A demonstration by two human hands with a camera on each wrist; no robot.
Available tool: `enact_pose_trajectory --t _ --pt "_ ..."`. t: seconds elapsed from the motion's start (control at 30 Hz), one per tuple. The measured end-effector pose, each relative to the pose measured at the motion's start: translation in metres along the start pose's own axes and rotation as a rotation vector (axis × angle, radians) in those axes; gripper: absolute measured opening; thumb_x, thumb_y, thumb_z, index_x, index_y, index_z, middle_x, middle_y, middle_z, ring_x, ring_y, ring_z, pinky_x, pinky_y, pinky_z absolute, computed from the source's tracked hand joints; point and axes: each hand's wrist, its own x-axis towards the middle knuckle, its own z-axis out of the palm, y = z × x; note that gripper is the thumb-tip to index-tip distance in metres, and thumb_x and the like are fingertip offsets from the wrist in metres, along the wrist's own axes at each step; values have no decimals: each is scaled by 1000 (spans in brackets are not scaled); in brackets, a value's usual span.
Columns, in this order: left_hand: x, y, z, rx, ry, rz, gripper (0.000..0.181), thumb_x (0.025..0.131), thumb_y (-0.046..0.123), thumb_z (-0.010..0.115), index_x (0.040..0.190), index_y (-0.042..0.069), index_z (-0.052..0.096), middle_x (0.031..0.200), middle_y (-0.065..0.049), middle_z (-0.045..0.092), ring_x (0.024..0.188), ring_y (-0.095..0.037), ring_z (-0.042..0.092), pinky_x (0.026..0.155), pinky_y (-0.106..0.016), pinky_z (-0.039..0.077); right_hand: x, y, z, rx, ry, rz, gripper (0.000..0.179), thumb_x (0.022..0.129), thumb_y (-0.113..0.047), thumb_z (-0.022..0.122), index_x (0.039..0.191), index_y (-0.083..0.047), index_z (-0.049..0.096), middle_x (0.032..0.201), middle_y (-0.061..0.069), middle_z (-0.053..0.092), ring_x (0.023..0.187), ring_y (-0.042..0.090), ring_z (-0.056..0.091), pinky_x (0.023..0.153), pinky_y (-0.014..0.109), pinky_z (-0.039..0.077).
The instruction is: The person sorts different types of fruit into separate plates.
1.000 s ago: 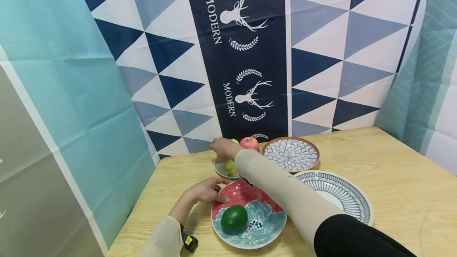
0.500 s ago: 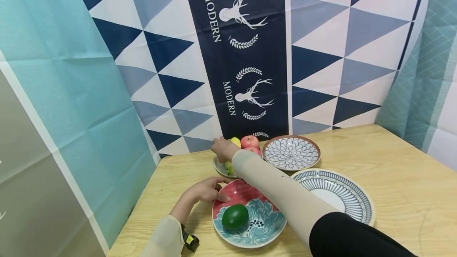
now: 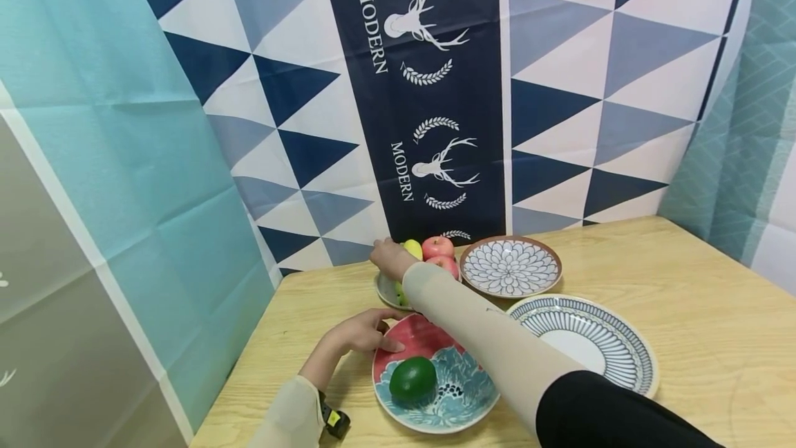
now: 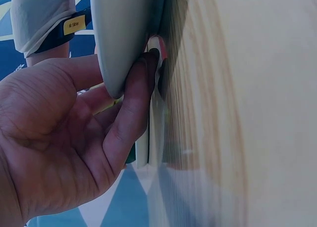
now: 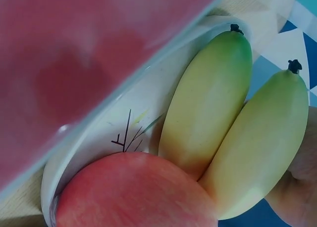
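Note:
In the head view my left hand [image 3: 363, 332] pinches the left rim of a red-and-blue flower plate [image 3: 457, 393], thumb above. The left wrist view shows the fingers beneath the plate's pale underside [image 4: 121, 34]. A dark green, avocado-like fruit [image 3: 413, 379] lies in this plate. My right hand [image 3: 393, 259] reaches over the small fruit plate [image 3: 387, 290] behind. In the right wrist view its fingers curl behind the right one of two long yellow-green fruits [image 5: 260, 148] with black stems, seemingly gripping it; the fingertips are hidden. The other yellow-green fruit [image 5: 208, 98] lies beside a red apple [image 5: 133, 192].
A second apple [image 3: 438, 247] and a yellow fruit [image 3: 413, 248] sit at the back of the fruit plate. A brown-rimmed plate [image 3: 510, 267] and a blue-patterned plate [image 3: 612, 344] stand to the right on the wooden table [image 3: 715, 337]. Patterned cloth [image 3: 560, 123] hangs behind.
My right hand has shifted very slightly back over the fruit plate, uncovering more of the apples and yellow fruit. My left hand keeps its hold on the flower plate. The head view has moved a little.

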Motion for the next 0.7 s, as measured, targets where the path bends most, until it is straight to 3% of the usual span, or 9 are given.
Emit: enact_pose_trajectory --t 0.37,0.7 --pt "1 2 -2 -13 -3 2 51 92 16 83 140 20 67 119 -5 65 102 -26 59 84 -42 57 2 9 -3 150 -17 -16 20 105 -3 62 113 -13 77 116 8 65 102 25 61 86 36 55" --pt "0 1 0 -25 -16 9 50 93 16 81 141 19 67 121 -3 67 101 -24 61 88 -42 55 -2 14 -6 287 -20 -54 21 92 1 73 110 -10 78 105 5 64 95 19 57 81 32 52"
